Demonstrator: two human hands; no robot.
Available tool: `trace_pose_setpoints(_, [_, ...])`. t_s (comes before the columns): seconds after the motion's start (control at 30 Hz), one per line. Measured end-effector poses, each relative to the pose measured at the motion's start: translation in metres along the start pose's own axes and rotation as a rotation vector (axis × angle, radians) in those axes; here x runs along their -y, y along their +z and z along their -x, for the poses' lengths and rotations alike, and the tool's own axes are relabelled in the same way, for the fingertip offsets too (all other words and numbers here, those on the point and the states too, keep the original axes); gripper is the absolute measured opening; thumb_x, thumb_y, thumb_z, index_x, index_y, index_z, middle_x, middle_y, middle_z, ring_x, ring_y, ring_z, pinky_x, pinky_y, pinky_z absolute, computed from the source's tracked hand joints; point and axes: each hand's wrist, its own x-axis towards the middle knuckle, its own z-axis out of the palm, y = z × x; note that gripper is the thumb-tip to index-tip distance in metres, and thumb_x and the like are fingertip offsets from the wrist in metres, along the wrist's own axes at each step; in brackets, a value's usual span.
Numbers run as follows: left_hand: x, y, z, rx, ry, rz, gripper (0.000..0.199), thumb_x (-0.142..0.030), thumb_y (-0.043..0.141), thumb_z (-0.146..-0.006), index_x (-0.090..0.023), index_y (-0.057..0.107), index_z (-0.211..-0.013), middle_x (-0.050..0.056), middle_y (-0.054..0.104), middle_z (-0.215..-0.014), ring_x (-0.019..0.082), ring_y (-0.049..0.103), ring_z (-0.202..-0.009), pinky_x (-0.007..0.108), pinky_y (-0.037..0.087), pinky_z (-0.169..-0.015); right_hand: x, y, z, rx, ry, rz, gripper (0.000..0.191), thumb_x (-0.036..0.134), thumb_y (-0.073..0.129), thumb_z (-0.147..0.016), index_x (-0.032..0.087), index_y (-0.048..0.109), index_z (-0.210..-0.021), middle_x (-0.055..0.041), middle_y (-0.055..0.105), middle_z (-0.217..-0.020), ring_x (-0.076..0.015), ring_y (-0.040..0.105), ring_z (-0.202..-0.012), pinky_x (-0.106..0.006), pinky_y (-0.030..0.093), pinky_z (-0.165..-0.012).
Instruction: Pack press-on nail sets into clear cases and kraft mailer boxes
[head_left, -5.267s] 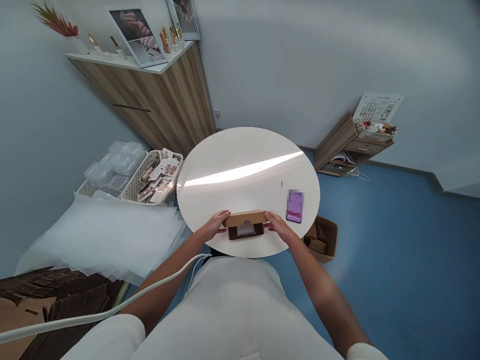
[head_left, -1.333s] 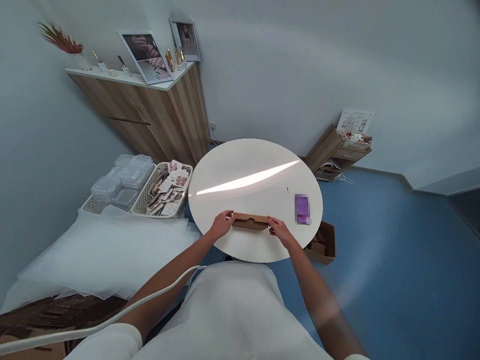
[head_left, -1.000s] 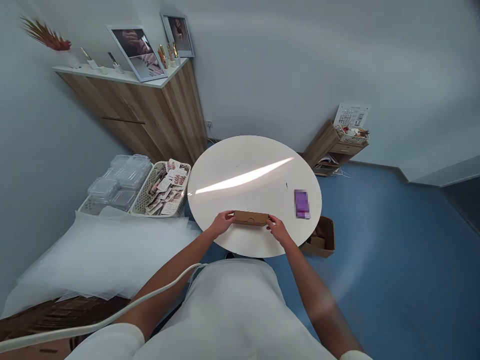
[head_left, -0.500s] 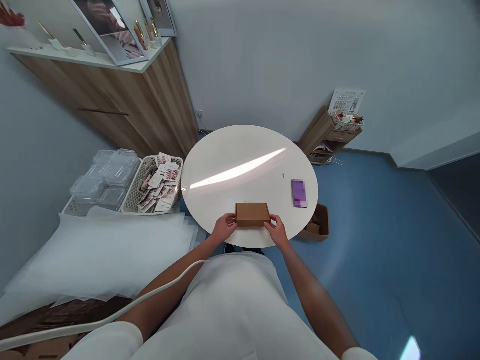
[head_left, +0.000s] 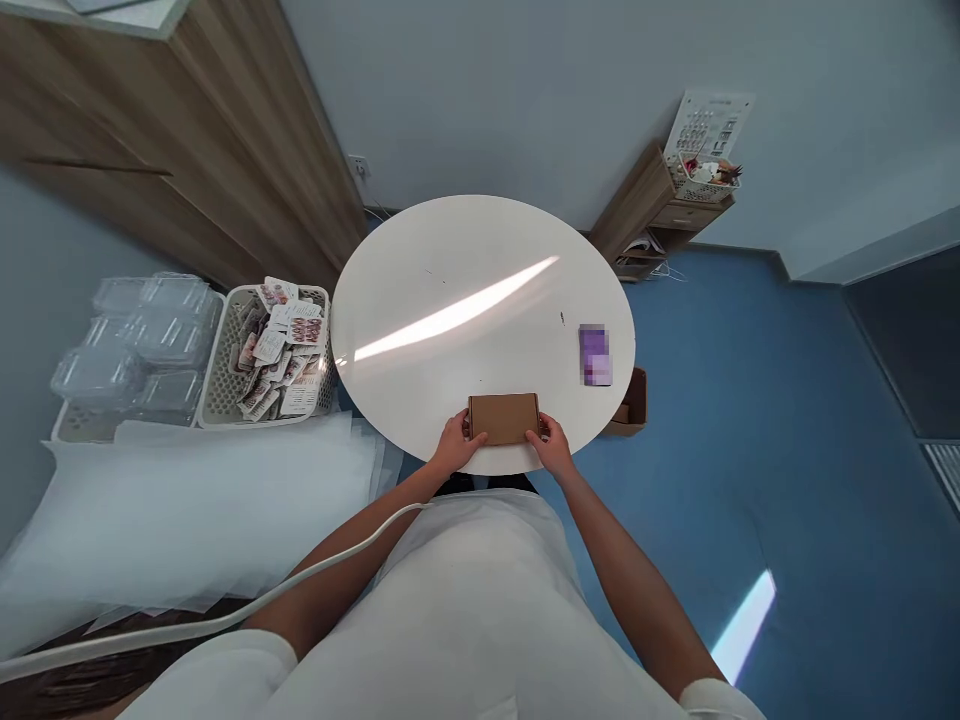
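A closed brown cardboard box (head_left: 504, 418) is at the near edge of the round white table (head_left: 465, 250). Its left end is gripped by my left hand (head_left: 458, 443), the thumb lying on the top face. My right hand (head_left: 551, 445) holds the right end in the same way, thumb over the near corner. Whether the box touches the tabletop or is slightly raised, I cannot tell. To the right on the table lies a purple item (head_left: 595, 355), blurred into blocks.
Left of the table stand a white basket of printed packets (head_left: 262, 415), clear plastic containers (head_left: 169, 320) and stacked translucent sheets (head_left: 210, 500). An open carton (head_left: 637, 400) sits on the floor at right. A small wooden cabinet (head_left: 637, 200) is behind. A white cable (head_left: 300, 578) crosses my left arm.
The camera view has tilted downward and shifted. My thumbs have come onto the top of the box, which now appears tipped more toward me.
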Motion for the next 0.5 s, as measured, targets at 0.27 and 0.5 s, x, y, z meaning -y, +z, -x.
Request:
trace_pose_setpoints(0.27, [-0.011, -0.015, -0.009, 0.060, -0.053, -0.063, 0.071, -0.036, 0.064, -0.063, -0.016, 0.036, -0.125, 0.008, 0.056, -0.100, 0.012, 0.058, -0.067, 0.031, 0.048, -0.071, 0.020, -0.020, -0.025, 0.080, 0.025, 0.139, 0.048, 0.037, 0.050, -0.073, 0.021, 0.047, -0.118, -0.0045, 0.058, -0.100, -0.0126, 0.054, -0.071, -0.029, 0.043, -0.071])
trace_pose_setpoints(0.5, [-0.020, -0.007, -0.014, 0.000, -0.102, -0.023, 0.051, -0.032, 0.059, -0.066, -0.019, 0.049, -0.114, 0.005, 0.062, -0.091, 0.015, 0.062, -0.068, 0.029, 0.050, -0.067, 0.028, -0.033, -0.044, 0.194, -0.056, 0.317, 0.041, 0.022, 0.049, -0.073, 0.027, 0.051, -0.114, -0.0005, 0.062, -0.093, -0.0119, 0.055, -0.064, -0.028, 0.041, -0.068])
